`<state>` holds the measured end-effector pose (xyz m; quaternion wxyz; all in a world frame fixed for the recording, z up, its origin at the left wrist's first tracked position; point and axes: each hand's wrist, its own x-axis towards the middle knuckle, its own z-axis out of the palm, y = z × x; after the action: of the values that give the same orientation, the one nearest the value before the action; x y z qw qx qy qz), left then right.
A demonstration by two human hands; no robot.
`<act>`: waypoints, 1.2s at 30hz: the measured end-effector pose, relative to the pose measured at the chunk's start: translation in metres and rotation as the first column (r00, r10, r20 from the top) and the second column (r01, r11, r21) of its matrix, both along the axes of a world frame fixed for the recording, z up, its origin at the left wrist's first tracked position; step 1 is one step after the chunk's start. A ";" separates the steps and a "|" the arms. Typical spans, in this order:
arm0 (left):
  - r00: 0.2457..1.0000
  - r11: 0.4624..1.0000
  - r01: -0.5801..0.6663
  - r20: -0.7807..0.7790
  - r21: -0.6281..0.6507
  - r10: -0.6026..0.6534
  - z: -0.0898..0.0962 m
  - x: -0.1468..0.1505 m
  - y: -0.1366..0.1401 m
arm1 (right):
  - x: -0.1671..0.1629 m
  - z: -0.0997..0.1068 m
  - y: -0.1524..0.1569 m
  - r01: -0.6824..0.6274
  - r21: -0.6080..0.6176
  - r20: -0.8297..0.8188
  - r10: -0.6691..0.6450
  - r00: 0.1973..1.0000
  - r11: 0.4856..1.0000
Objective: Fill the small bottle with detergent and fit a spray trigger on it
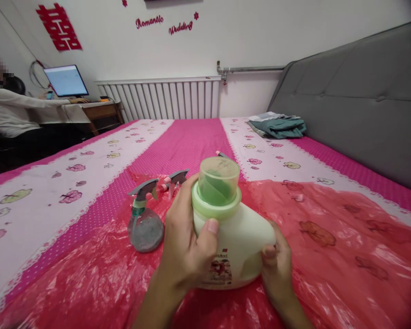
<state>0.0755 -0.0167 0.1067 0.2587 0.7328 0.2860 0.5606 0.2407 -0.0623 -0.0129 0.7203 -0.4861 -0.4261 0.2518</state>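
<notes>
A pale green detergent bottle (pixel 243 237) with a green neck and a see-through cap (pixel 219 176) is between my hands, close to the red plastic sheet. My left hand (pixel 188 242) wraps the bottle's left side just under the cap, thumb across its front. At the bottle's right side, my right hand (pixel 277 260) grips the handle end, with its thumb on the near face. Left of my left hand stands a clear spray bottle (pixel 145 230) with a grey trigger head. Behind it shows a pink and grey spray head (pixel 173 180), partly hidden by my left hand.
Red plastic sheet (pixel 99 278) covers the near part of a pink and white bed (pixel 192 137). Folded clothes (pixel 277 124) lie by the grey headboard (pixel 349 87). A pink-tipped grey object (pixel 222 154) shows behind the cap. At left, a person (pixel 10 109) sits at a desk with a monitor (pixel 66 81).
</notes>
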 end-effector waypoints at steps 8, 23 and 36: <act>0.988 0.997 0.029 0.153 -0.068 -0.018 -0.011 0.001 0.006 | 0.000 0.003 -0.002 -0.006 0.000 0.004 0.006 1.000 1.000; 0.998 0.998 -0.057 -0.006 -0.001 0.057 -0.003 0.000 -0.002 | 0.000 -0.002 -0.003 -0.020 -0.015 -0.021 0.019 1.000 1.000; 0.998 1.000 -0.018 -0.064 0.001 0.019 -0.001 -0.002 0.001 | 0.001 0.001 -0.002 -0.010 -0.034 -0.011 0.010 1.000 0.999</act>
<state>0.0731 -0.0153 0.1060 0.2439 0.7477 0.3007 0.5394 0.2417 -0.0646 -0.0124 0.7129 -0.4948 -0.4202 0.2652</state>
